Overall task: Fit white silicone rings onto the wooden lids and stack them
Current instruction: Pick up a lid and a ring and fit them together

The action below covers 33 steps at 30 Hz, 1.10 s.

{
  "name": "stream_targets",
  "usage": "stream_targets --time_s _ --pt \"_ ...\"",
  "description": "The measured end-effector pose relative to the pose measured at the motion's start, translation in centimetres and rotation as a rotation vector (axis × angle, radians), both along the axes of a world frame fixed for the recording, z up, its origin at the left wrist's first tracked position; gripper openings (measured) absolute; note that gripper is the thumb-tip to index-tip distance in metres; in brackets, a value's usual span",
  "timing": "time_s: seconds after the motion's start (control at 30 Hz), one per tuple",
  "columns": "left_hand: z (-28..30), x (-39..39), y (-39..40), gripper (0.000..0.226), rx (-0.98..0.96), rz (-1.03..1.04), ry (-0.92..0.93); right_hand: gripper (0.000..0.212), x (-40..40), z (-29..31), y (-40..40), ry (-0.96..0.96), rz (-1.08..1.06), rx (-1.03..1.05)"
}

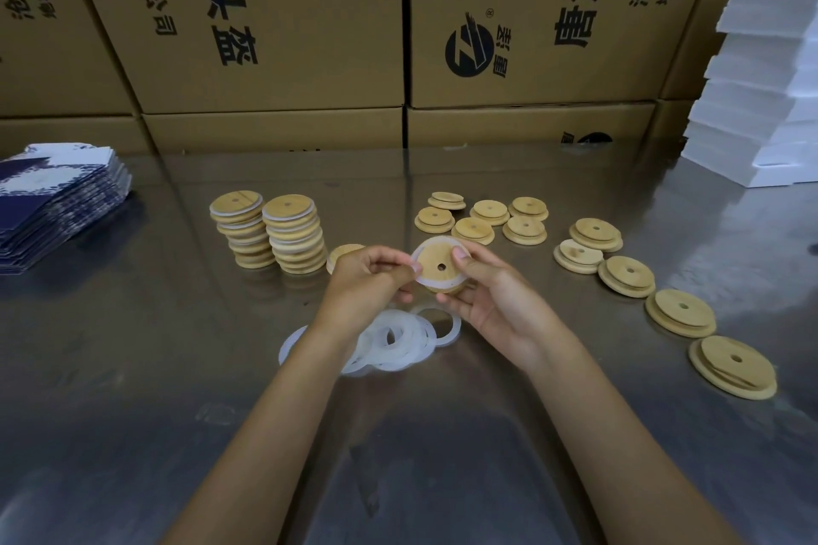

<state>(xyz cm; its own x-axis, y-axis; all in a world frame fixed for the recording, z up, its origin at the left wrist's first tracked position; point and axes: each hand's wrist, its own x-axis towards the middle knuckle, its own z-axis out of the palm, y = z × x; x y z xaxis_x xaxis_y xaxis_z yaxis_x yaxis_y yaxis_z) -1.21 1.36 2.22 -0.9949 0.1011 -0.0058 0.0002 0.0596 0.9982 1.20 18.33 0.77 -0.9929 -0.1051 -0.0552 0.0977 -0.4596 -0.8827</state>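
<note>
Both hands hold one wooden lid [442, 263] above the surface [177, 367].
Right hand [491, 294] grip: grasping lid edge, thumb on top. Left hand [369, 279] grip: pinching white ring [418, 269] against lid rim. Loose rings [394, 341] at 6 o'clock; two lid stacks [270, 235] at 10; bare lids [482, 215] at 1.

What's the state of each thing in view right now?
left hand: pinches ring edge
right hand: holds lid
held lid: tilted up, off table
white ring: partly seated around held lid
loose rings: flat overlapping pile on table
two stacks: upright, ringed lids
single lid: flat beside stacks
bare lids: spread flat, no rings
printed sheets: stacked
white boxes: stacked
</note>
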Motion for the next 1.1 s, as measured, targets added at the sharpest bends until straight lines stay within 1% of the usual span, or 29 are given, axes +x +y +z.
stream_targets --time_s 0.1,0.17,0.23,0.3,0.4,0.47,0.57,0.73,0.83,0.93,0.97,1.1 --pt "-0.1 0.2 0.4 0.006 0.023 0.039 -0.024 0.031 0.2 0.0 -0.4 0.006 0.011 -0.033" --pt "0.0 0.4 0.5 0.006 0.09 0.051 -0.057 0.031 0.3 0.0 -0.6 0.022 0.019 -0.005" --pt "0.1 0.5 0.6 0.005 0.086 0.079 -0.033 0.031 0.3 0.1 -0.7 0.043 -0.009 0.051" --pt "0.1 0.5 0.6 0.005 -0.028 0.109 0.076 0.03 0.3 0.2 -0.8 0.045 -0.075 0.165" --pt "0.1 0.5 0.8 0.008 -0.241 0.056 0.248 0.022 0.5 0.1 -1.1 0.076 -0.112 0.398" --pt "0.0 0.6 0.9 0.007 -0.285 0.045 0.28 0.018 0.6 0.0 -1.2 0.107 -0.117 0.441" --pt "-0.1 0.5 0.8 0.008 -0.262 0.07 0.269 0.017 0.5 -0.1 -1.0 0.113 -0.156 0.43" --pt "0.0 0.1 0.4 0.01 -0.199 0.045 0.167 0.017 0.4 0.0 -0.7 0.084 -0.137 0.387" --pt "-0.1 0.0 0.2 0.011 -0.216 0.03 0.151 0.016 0.5 0.0 -0.6 0.05 -0.107 0.308" --pt "-0.2 0.0 0.5 0.011 -0.3 0.024 0.191 0.019 0.5 0.0 -0.7 0.027 -0.108 0.247" --pt "-0.2 0.1 0.5 0.01 -0.302 0.016 0.198 0.02 0.5 0.0 -0.7 0.023 -0.111 0.236" --pt "-0.2 0.3 0.6 0.007 -0.163 -0.001 0.173 0.022 0.6 0.1 -0.9 0.033 -0.14 0.232"
